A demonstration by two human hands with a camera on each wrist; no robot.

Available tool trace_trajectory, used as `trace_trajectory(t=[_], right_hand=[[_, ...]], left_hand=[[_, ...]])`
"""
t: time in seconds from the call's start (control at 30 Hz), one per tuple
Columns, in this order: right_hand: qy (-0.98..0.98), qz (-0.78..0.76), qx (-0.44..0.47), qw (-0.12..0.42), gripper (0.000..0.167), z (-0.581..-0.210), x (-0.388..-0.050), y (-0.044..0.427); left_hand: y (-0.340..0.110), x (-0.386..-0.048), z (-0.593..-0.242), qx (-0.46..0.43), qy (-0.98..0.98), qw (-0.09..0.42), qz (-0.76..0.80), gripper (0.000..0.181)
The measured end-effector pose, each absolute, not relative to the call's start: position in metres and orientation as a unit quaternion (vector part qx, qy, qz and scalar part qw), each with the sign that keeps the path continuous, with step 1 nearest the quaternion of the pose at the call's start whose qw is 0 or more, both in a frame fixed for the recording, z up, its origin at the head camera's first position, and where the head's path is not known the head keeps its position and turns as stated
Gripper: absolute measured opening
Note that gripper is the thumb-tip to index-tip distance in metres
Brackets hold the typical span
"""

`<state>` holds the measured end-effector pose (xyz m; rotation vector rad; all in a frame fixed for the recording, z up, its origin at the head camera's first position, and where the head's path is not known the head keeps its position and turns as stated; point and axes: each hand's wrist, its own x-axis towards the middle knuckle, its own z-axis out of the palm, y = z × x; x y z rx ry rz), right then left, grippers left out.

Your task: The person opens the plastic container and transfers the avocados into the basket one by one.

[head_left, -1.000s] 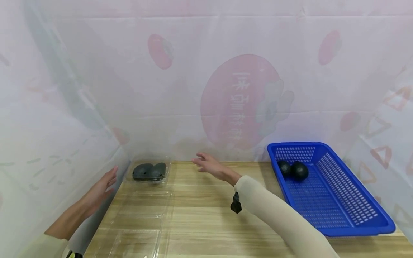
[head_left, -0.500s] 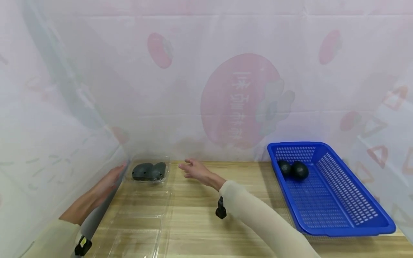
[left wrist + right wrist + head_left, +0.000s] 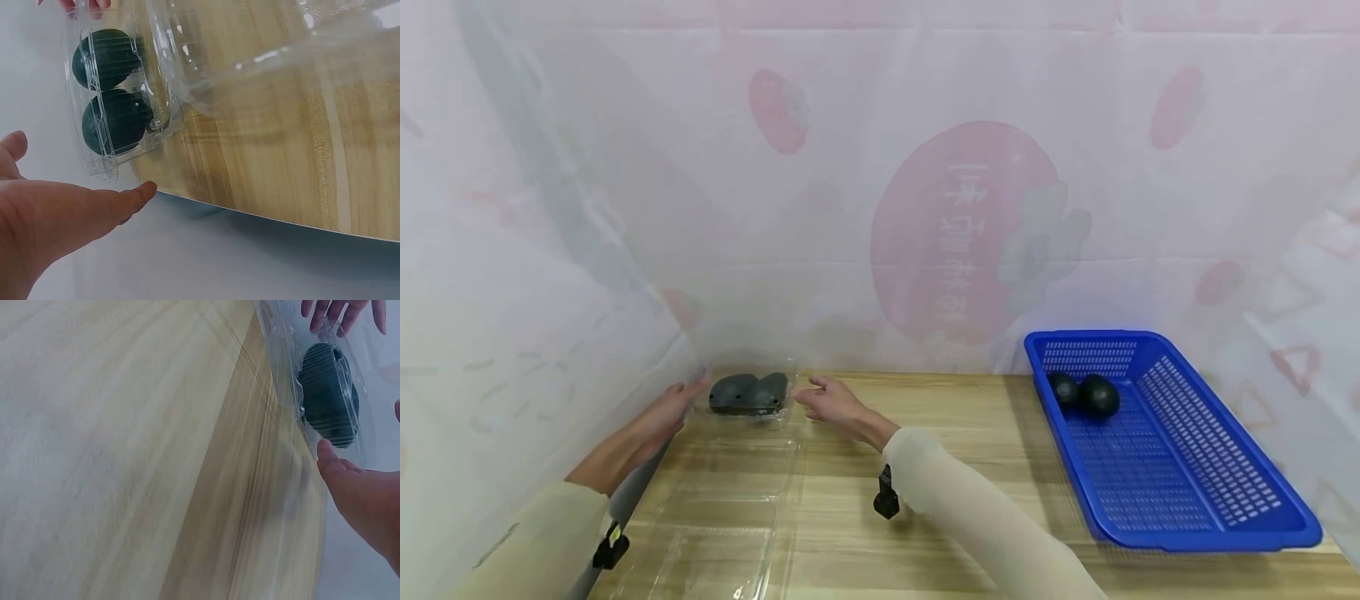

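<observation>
Two dark green, round avocados [image 3: 733, 393] sit in a transparent plastic clamshell box [image 3: 109, 167] at the table's back left; its lid is down over them. On its left side is my left hand [image 3: 658, 423], fingers extended and apart from the box in the left wrist view. My right hand [image 3: 835, 406] is at the box's right side, fingers lightly bent and holding nothing. In the right wrist view its thumb tip [image 3: 325, 449] is close to the box's edge; whether it touches cannot be told.
More transparent plastic boxes [image 3: 769, 533] stand in a row nearer me on the left. A blue perforated basket [image 3: 1180, 537] at the right holds two more avocados [image 3: 1099, 397]. Printed white sheeting [image 3: 835, 217] rises behind the table [image 3: 880, 500] and along its sides.
My right hand has moved left to the box's right side. My left hand has moved forward and right, toward its left side. The box and the basket have stayed in place.
</observation>
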<state>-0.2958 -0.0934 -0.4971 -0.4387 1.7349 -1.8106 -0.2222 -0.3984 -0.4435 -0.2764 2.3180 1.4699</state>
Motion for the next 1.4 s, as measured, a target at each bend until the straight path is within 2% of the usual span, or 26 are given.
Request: trace_trajectory(t=[0.2, 0.4, 0.8, 0.87, 1.03, 1.23, 1.33, 1.4], right_hand=[[0.653, -0.677, -0.173, 0.294, 0.077, -0.496, -0.291, -0.103], [0.666, -0.679, -0.159, 0.267, 0.079, -0.498, -0.287, -0.112], [0.670, -0.688, -0.134, 0.245, 0.071, -0.505, -0.285, -0.122], [0.672, -0.688, -0.131, 0.243, 0.070, -0.504, -0.284, -0.123], [0.680, -0.680, -0.130, 0.240, 0.070, -0.502, -0.281, -0.122], [0.676, -0.684, -0.130, 0.242, 0.067, -0.499, -0.280, -0.122], [0.675, -0.684, -0.131, 0.243, 0.066, -0.498, -0.281, -0.122], [0.673, -0.685, -0.131, 0.245, 0.066, -0.497, -0.282, -0.122]], left_hand=[[-0.400, -0.225, -0.444, -0.091, 0.825, 0.197, 0.522, 0.099], [-0.402, -0.231, -0.446, -0.096, 0.818, 0.195, 0.532, 0.096], [-0.400, -0.240, -0.458, -0.094, 0.787, 0.195, 0.578, 0.082], [-0.399, -0.241, -0.461, -0.095, 0.788, 0.189, 0.578, 0.077], [-0.396, -0.241, -0.463, -0.106, 0.797, 0.175, 0.568, 0.052], [-0.393, -0.242, -0.460, -0.112, 0.797, 0.175, 0.567, 0.070], [-0.391, -0.243, -0.460, -0.115, 0.792, 0.171, 0.574, 0.067], [-0.390, -0.244, -0.461, -0.116, 0.787, 0.165, 0.583, 0.056]])
